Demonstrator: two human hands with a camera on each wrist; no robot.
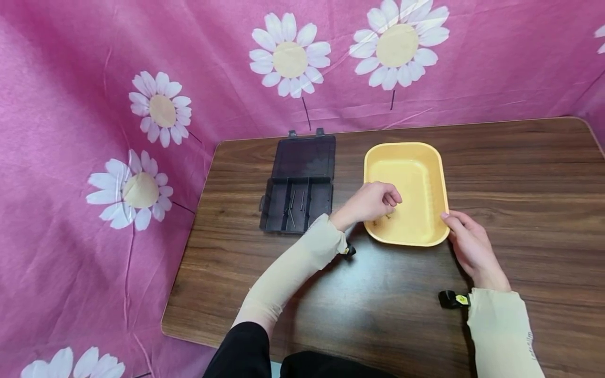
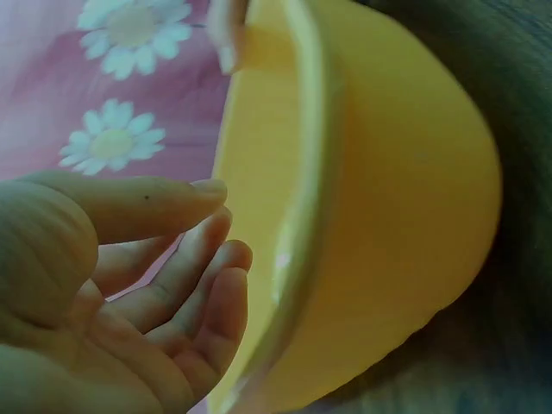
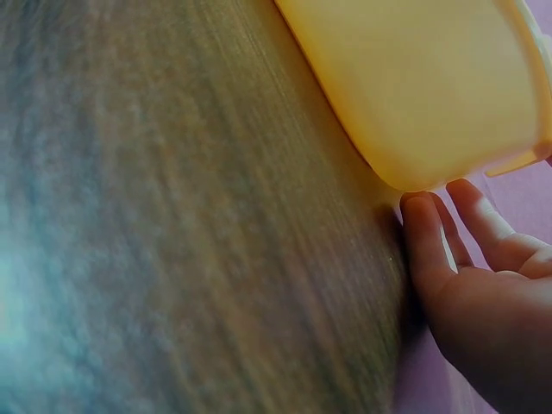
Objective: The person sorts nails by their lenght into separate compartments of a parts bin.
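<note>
A yellow plastic basin (image 1: 416, 210) stands on the table, a few small brass-coloured pieces (image 1: 376, 222) lying at its near left inside corner. Over that side hangs my left hand (image 1: 375, 202), fingers loosely bent and thumb close to the index fingertip; nothing shows between them. In the left wrist view the left hand (image 2: 147, 285) overlaps the basin's rim (image 2: 315, 172). My right hand (image 1: 472, 244) holds the basin's right edge near its front corner, thumb at the rim. Seen from the right wrist, its fingertips (image 3: 418, 211) meet the outer wall (image 3: 423, 95).
Left of the basin lies a dark, lidded compartment box (image 1: 271, 212), its lid (image 1: 304, 157) folded back. Several thin metal nails (image 1: 291, 210) lie in its compartments. Pink flowered cloth (image 1: 212, 68) hangs behind and left of the wooden table (image 1: 529, 178).
</note>
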